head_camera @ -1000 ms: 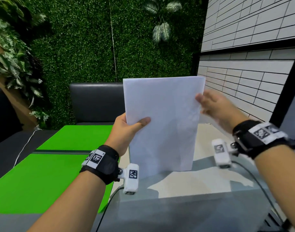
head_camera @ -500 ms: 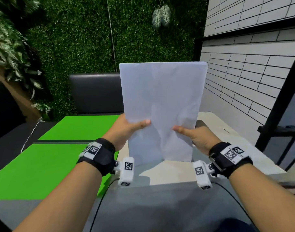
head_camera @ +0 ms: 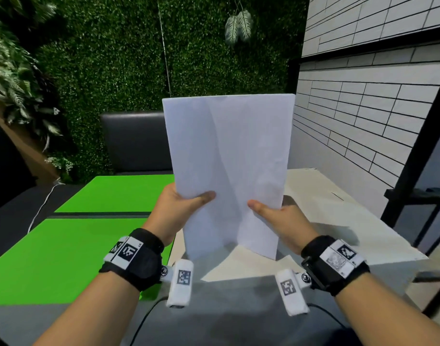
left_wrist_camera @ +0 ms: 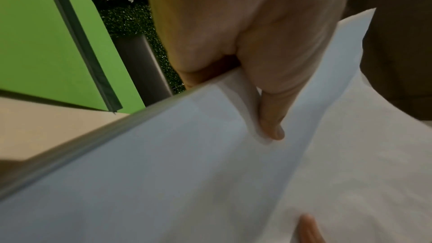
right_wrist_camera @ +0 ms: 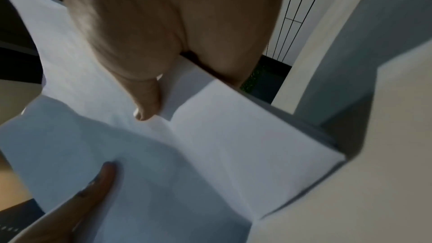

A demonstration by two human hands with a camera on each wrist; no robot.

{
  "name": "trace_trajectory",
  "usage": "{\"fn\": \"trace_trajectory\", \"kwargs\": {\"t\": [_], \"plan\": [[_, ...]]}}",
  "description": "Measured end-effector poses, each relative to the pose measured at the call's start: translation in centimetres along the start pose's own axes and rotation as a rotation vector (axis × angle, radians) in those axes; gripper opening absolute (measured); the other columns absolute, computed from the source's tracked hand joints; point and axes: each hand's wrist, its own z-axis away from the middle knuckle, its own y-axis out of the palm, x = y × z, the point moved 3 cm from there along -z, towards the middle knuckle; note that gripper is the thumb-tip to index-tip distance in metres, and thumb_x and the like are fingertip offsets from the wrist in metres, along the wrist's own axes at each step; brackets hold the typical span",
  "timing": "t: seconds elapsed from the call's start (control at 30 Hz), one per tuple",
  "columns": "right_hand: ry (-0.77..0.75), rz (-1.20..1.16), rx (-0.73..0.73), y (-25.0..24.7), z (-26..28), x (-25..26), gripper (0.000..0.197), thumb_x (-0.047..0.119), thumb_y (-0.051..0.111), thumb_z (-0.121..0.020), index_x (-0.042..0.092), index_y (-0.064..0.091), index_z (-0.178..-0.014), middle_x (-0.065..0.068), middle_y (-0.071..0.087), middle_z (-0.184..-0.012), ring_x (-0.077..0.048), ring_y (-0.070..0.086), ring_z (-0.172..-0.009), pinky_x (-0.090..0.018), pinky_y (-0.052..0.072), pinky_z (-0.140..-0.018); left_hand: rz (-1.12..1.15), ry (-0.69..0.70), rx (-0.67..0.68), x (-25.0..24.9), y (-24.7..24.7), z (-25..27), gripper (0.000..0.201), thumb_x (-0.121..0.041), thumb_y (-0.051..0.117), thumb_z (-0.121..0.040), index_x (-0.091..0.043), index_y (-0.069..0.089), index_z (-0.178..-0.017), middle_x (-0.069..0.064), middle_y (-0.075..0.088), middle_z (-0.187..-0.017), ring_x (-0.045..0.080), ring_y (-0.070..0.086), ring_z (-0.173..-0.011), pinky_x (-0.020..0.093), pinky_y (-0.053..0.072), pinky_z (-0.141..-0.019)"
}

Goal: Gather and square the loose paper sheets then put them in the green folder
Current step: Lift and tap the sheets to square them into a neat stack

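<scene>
A stack of white paper sheets (head_camera: 229,166) stands upright on its short edge over the beige table (head_camera: 338,221). My left hand (head_camera: 179,203) pinches the stack's lower left side, thumb across the front. My right hand (head_camera: 276,216) pinches the lower right side the same way. In the left wrist view my thumb (left_wrist_camera: 271,121) presses on the paper sheets (left_wrist_camera: 187,173). In the right wrist view my thumb (right_wrist_camera: 147,103) lies on the paper sheets (right_wrist_camera: 210,154), whose bottom corner meets the table. The green folder (head_camera: 64,253) lies open flat to the left.
A black padded seat (head_camera: 136,141) stands behind the table, in front of a green hedge wall (head_camera: 114,58). A white tiled wall (head_camera: 363,108) and a black metal frame (head_camera: 421,136) close the right side. A white cable (head_camera: 39,213) runs along the left.
My right hand came down from the stack's upper right edge to grip its lower right side. The stack turned upright and moved lower, toward the table.
</scene>
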Motion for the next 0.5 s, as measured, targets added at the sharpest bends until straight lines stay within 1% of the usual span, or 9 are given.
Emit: {"fn": "trace_trajectory", "kwargs": {"t": [0.07, 0.1, 0.17, 0.23, 0.3, 0.33, 0.37, 0.43, 0.5], "plan": [[0.049, -0.015, -0.013, 0.1, -0.1, -0.2, 0.02, 0.038, 0.086, -0.089, 0.021, 0.081, -0.098, 0.013, 0.084, -0.094, 0.0, 0.079, -0.083, -0.014, 0.058, -0.07, -0.018, -0.012, 0.016, 0.2, -0.1, 0.1, 0.038, 0.0, 0.084, -0.089, -0.01, 0.077, -0.125, 0.005, 0.084, -0.119, 0.021, 0.081, -0.107, 0.036, 0.066, -0.091], [0.059, -0.022, -0.017, 0.0, -0.2, -0.2, 0.018, 0.038, 0.086, -0.089, 0.022, 0.081, -0.095, 0.014, 0.084, -0.091, 0.001, 0.079, -0.083, -0.017, 0.059, -0.075, -0.047, -0.033, 0.036, 0.5, -0.2, 0.3, 0.039, 0.0, 0.084, -0.089, -0.01, 0.076, -0.127, 0.004, 0.083, -0.12, 0.02, 0.081, -0.108, 0.035, 0.066, -0.091], [0.038, -0.042, -0.032, 0.1, -0.3, 0.0, 0.014, 0.034, 0.085, -0.091, 0.021, 0.081, -0.095, 0.013, 0.084, -0.092, -0.004, 0.08, -0.089, -0.025, 0.061, -0.085, -0.129, -0.079, 0.086, 1.6, -0.5, 0.9, 0.038, -0.001, 0.082, -0.092, -0.011, 0.074, -0.128, 0.002, 0.083, -0.122, 0.014, 0.08, -0.107, 0.028, 0.065, -0.086], [-0.013, -0.071, -0.038, 0.1, -0.3, 0.3, 0.013, 0.026, 0.082, -0.094, 0.016, 0.082, -0.103, 0.008, 0.085, -0.099, -0.012, 0.081, -0.1, -0.023, 0.061, -0.085, -0.178, -0.1, 0.112, 2.4, -0.8, 1.9, 0.035, -0.004, 0.077, -0.097, -0.012, 0.072, -0.13, -0.002, 0.083, -0.122, 0.013, 0.079, -0.111, 0.023, 0.063, -0.082], [-0.032, -0.118, 0.004, 0.1, -0.2, 0.7, 0.017, 0.018, 0.078, -0.097, 0.011, 0.081, -0.112, 0.001, 0.085, -0.109, -0.018, 0.08, -0.108, -0.023, 0.062, -0.083, -0.189, -0.075, 0.104, 2.6, -1.4, 2.5, 0.035, -0.009, 0.073, -0.102, -0.016, 0.067, -0.136, -0.005, 0.081, -0.127, 0.016, 0.076, -0.12, 0.029, 0.063, -0.093], [-0.016, -0.155, 0.028, 0.0, -0.2, 0.8, 0.018, 0.016, 0.077, -0.097, 0.01, 0.08, -0.114, -0.001, 0.084, -0.112, -0.02, 0.079, -0.109, -0.026, 0.063, -0.083, -0.182, -0.061, 0.095, 2.4, -1.6, 2.7, 0.034, -0.013, 0.07, -0.105, -0.017, 0.064, -0.138, -0.004, 0.079, -0.131, 0.017, 0.075, -0.123, 0.034, 0.062, -0.098], [0.008, -0.2, 0.056, 0.0, -0.2, 1.0, 0.02, 0.016, 0.076, -0.097, 0.01, 0.08, -0.116, -0.004, 0.083, -0.115, -0.023, 0.079, -0.11, -0.033, 0.064, -0.087, -0.163, -0.047, 0.078, 2.3, -1.8, 3.0, 0.03, -0.017, 0.066, -0.108, -0.018, 0.062, -0.138, -0.002, 0.078, -0.133, 0.018, 0.074, -0.125, 0.039, 0.06, -0.102], [0.072, -0.28, 0.088, -0.1, -0.1, 1.3, 0.028, 0.017, 0.077, -0.096, 0.006, 0.078, -0.122, -0.011, 0.081, -0.122, -0.031, 0.078, -0.114, -0.049, 0.061, -0.099, -0.091, -0.049, 0.035, 1.9, -1.8, 3.7, 0.022, -0.024, 0.059, -0.112, -0.017, 0.06, -0.133, 0.003, 0.078, -0.132, 0.023, 0.073, -0.124, 0.046, 0.057, -0.105], [0.117, -0.324, 0.116, -0.2, 0.0, 1.6, 0.035, 0.017, 0.075, -0.096, 0.004, 0.075, -0.128, -0.014, 0.079, -0.127, -0.034, 0.076, -0.117, -0.053, 0.057, -0.105, -0.034, -0.053, 0.012, 1.8, -1.6, 4.3, 0.019, -0.026, 0.057, -0.113, -0.017, 0.058, -0.13, 0.006, 0.078, -0.13, 0.026, 0.072, -0.122, 0.052, 0.055, -0.104]]}}
